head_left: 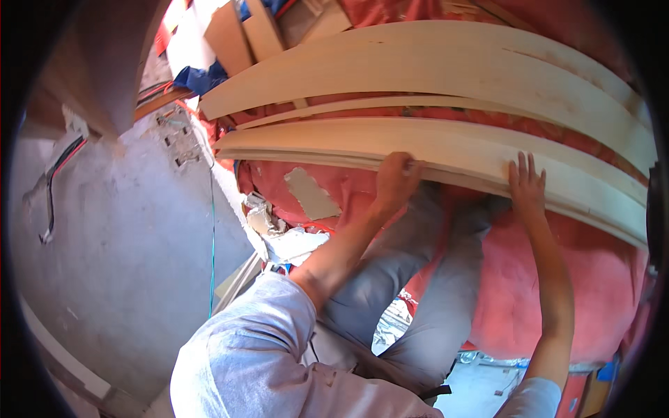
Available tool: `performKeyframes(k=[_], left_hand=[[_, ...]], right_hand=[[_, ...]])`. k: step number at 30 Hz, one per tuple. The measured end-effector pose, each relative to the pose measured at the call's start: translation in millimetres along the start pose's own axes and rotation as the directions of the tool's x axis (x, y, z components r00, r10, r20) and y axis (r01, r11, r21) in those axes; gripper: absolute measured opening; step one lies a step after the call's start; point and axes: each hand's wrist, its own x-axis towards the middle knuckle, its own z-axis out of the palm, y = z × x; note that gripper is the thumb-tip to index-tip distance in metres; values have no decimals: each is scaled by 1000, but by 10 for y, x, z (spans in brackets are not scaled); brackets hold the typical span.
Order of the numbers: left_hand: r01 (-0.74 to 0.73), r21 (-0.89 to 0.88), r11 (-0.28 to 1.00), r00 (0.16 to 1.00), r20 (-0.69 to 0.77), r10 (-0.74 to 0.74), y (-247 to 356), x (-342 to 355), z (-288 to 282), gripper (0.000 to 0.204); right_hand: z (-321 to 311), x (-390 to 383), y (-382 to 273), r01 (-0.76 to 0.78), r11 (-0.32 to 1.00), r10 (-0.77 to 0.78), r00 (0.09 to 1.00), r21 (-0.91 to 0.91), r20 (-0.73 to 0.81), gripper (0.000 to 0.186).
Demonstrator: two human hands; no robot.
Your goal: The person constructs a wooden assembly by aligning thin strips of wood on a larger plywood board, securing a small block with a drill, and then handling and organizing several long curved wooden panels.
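**Both hands on the near plank**

Our left hand (396, 180) is curled over the front edge of the nearest pale wooden plank (446, 150), fingers clenched on it w/ something small & dark poking out by the knuckles; can't tell what it is. Our right hand (527, 187) lies flat on the same plank further right, fingers spread, palm down, pressing, not gripping. The plank runs left to right across the pink-red padded surface (529, 279), at about mid-picture, its edge just above our grey trouser legs (432, 292).

Behind it a thin strip (390, 104) & then a wider plank (446, 70) lie roughly parallel, red showing btw them. Their right ends bend away into the dark rim, so we can't see where they stop.

On the red cover, left of our left hand, sits a grey torn-looking patch (311, 194); below that a crumpled whitish wrapper or paper (279, 233), no readable marks. Top left: brown cardboard pieces (240, 35) & a blue cloth (202, 76), partly cut off. A grey concrete wall (118, 244) fills the left, w/ a thin green wire (212, 237) hanging down it & black-red cables (59, 174) further left. Our knees & feet are hidden under the plank & sleeve.
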Motion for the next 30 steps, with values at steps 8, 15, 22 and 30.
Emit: performKeyframes(k=[8,15,22,30], left_hand=[[649,-724,234,519,197,-832,-1948,50,-167,65],[420,-907,-20,772,369,-518,-2866,516,-59,48],[460,-887,-50,720,405,-564,-2223,244,-451,58],[393,-907,149,667,170,-725,-2992,-660,-1356,32]], right_hand=[[582,-687,-62,-14,986,32,994,-164,105,43],[-203,24,39,10,1000,-9,1000,-19,26,22],[-1103,-188,-7,-52,998,53,997,-24,64,19],[-2554,-346,-442,11,999,-15,993,34,118,42]])
